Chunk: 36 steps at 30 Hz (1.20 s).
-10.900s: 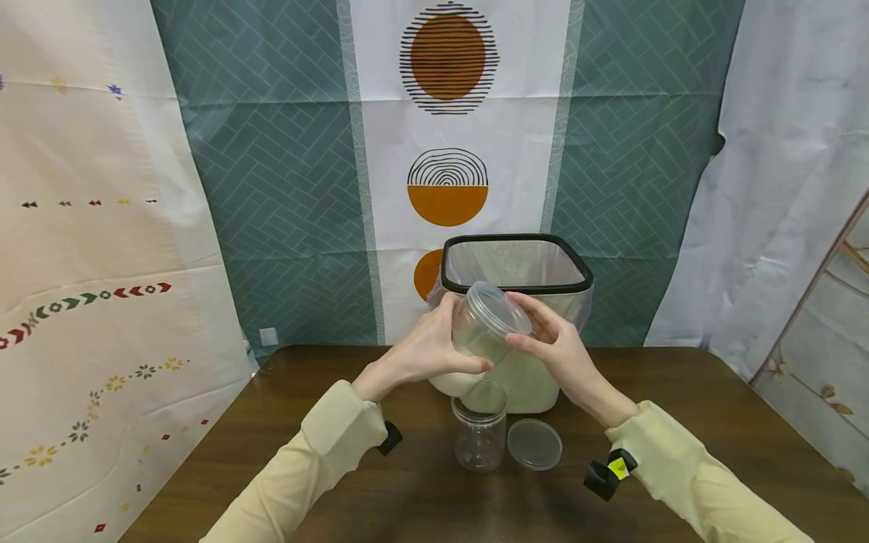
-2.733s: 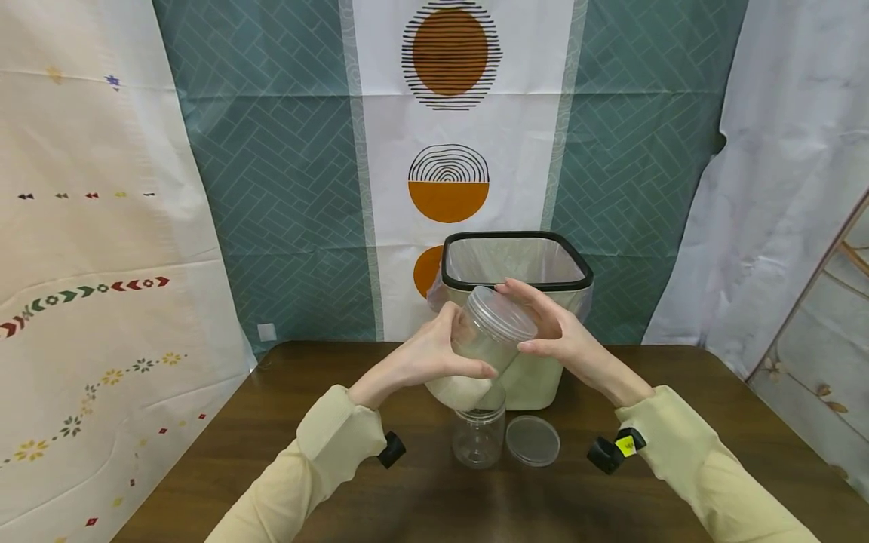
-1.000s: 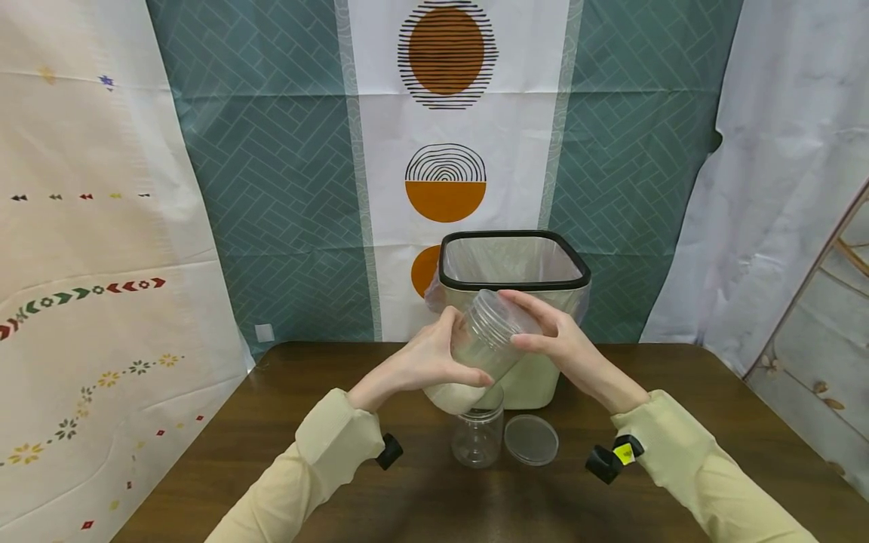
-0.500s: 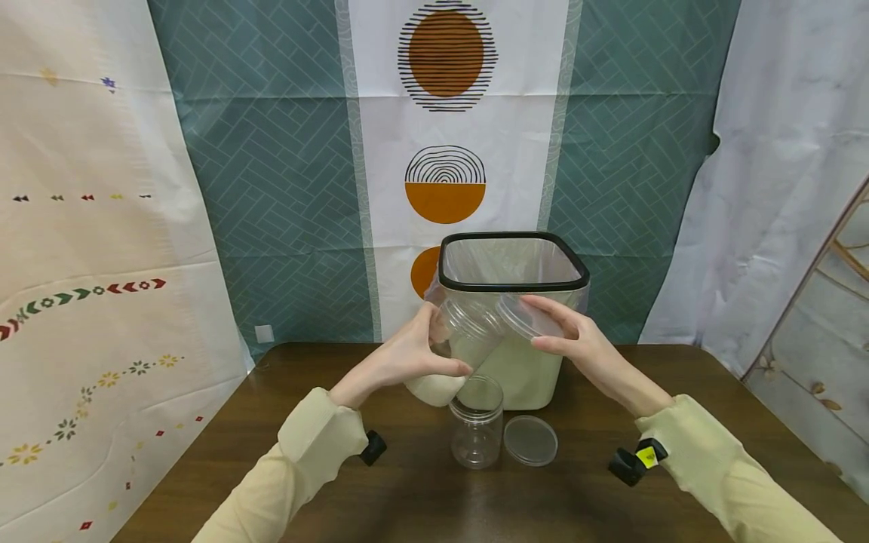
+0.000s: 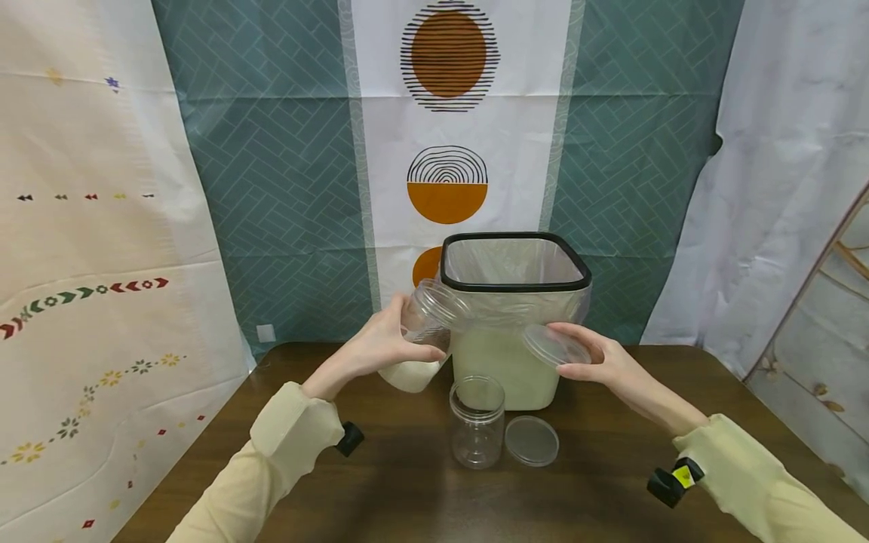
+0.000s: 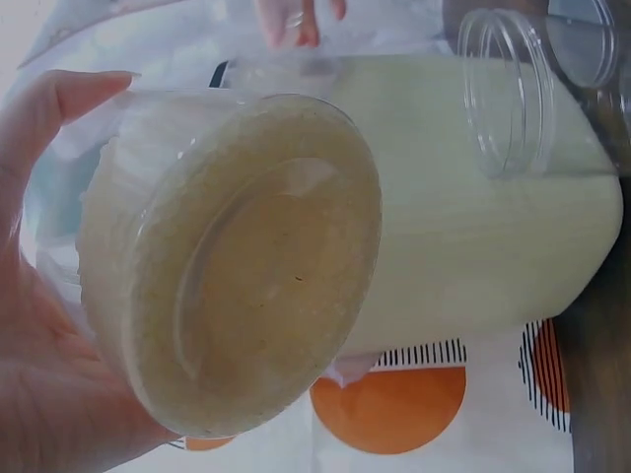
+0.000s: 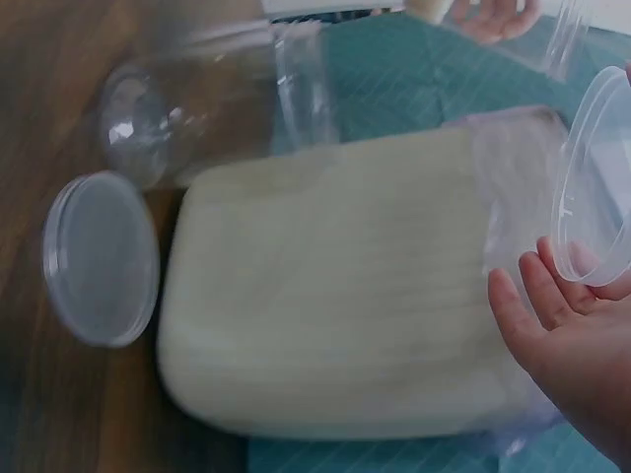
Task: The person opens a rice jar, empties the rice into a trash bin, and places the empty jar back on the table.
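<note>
My left hand (image 5: 376, 343) grips a clear screw-top jar (image 5: 434, 317) in the air, tilted with its uncovered mouth up and to the right. A pale grainy filling lies in the jar's bottom, seen close in the left wrist view through the base. To the right, my right hand (image 5: 604, 366) pinches a clear round lid (image 5: 555, 345) by its edge, apart from the jar. On the table between and below the hands stands a second clear jar (image 5: 478, 434), upright, uncovered and with no filling visible. A second lid (image 5: 532, 441) lies flat beside it.
Just behind the jars stands a pale green bin (image 5: 505, 366) with a black rim and a plastic liner. The brown wooden table (image 5: 407, 490) ends at patterned cloths (image 5: 285, 226) hanging behind and at both sides.
The lid has come off the held jar. My right hand has moved right and down with the lid, while my left hand has drawn the jar to the left.
</note>
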Available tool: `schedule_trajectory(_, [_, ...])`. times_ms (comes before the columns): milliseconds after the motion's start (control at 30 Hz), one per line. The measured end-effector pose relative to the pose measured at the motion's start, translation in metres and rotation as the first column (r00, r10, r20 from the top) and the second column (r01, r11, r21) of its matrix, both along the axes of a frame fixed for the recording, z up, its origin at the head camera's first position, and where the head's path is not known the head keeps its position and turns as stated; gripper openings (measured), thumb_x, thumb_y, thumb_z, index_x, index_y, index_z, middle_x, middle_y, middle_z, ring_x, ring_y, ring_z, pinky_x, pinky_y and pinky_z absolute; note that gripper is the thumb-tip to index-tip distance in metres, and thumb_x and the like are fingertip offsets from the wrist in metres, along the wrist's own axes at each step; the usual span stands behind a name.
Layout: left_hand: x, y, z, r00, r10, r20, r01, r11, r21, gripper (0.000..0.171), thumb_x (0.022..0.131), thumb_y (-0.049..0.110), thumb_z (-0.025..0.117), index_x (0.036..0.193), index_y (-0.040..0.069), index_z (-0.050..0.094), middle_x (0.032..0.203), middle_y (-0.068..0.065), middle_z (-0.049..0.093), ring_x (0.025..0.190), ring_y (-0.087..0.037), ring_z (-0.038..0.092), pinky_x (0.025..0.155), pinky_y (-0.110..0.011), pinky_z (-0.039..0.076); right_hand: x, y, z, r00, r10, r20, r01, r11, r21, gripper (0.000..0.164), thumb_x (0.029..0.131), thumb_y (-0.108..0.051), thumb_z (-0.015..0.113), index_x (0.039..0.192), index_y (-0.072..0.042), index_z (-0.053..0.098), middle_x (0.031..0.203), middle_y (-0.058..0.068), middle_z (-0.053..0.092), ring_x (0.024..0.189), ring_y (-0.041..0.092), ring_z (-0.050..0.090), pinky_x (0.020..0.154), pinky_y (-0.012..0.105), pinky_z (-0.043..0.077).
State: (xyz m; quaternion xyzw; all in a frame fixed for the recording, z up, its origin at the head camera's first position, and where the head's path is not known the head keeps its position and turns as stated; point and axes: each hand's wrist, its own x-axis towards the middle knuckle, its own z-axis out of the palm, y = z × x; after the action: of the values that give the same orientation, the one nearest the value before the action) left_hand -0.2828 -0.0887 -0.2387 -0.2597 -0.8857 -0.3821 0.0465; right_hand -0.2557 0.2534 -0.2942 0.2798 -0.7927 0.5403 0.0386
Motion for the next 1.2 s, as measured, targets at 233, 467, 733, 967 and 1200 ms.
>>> schedule_trajectory(233, [-0.002,-0.008,0.003,0.999,0.036,-0.030,-0.036,0.999,0.001,0.069,0.061,0.044,0.077,0.105,0.009,0.038,0.101,-0.009,0.050,0.094,-0.024,0.050,0.076,-0.037,0.041,0.001,0.018,-0.015,0.999,-0.043,0.024,0.041,0.997,0.069,0.055,0.085,-0.011,0.061,0.135,-0.005,0.038,0.136,0.013,0.036,0.126,0.030,0.024,0.091,0.053,0.027])
schedule_trajectory(467, [-0.002,-0.012,0.005,0.999,0.036,-0.037,-0.035,0.999,0.024,0.069,0.062,0.044,0.077,0.105,0.008,0.036,0.106,-0.011,0.051,0.098,-0.024,0.049,0.080,-0.038,0.040,-0.002,0.032,-0.030,0.997,-0.067,0.032,0.063,0.991,0.121,0.056,0.084,-0.013,0.063,0.133,-0.002,0.038,0.131,0.016,0.042,0.122,0.033,0.031,0.087,0.031,0.035])
schedule_trajectory(733, [0.000,-0.017,0.003,0.998,0.060,-0.031,-0.058,0.997,0.048,0.070,0.063,0.044,0.077,0.108,0.010,0.035,0.107,-0.006,0.050,0.102,-0.025,0.048,0.079,-0.039,0.041,-0.010,0.047,-0.057,0.992,-0.082,0.094,0.064,0.982,0.178,0.060,0.084,-0.015,0.064,0.134,0.001,0.035,0.131,0.021,0.041,0.124,0.039,0.028,0.089,0.040,0.035])
schedule_trajectory(967, [-0.002,-0.017,0.003,0.996,0.074,-0.057,-0.071,0.996,0.051,0.068,0.063,0.045,0.077,0.106,0.011,0.036,0.105,-0.005,0.051,0.101,-0.025,0.048,0.078,-0.038,0.041,-0.011,0.057,-0.073,0.988,-0.113,0.110,0.087,0.972,0.217,0.063,0.082,-0.018,0.066,0.132,0.005,0.035,0.129,0.023,0.042,0.121,0.042,0.031,0.090,0.050,0.032])
schedule_trajectory(1200, [-0.002,-0.016,0.005,0.996,0.069,-0.057,-0.066,0.997,0.050,0.068,0.063,0.045,0.077,0.105,0.010,0.035,0.107,-0.008,0.051,0.103,-0.028,0.047,0.079,-0.039,0.040,-0.013,0.062,-0.082,0.987,-0.121,0.105,0.093,0.967,0.237,0.066,0.079,-0.017,0.069,0.130,0.008,0.035,0.127,0.026,0.043,0.120,0.043,0.031,0.088,0.038,0.037])
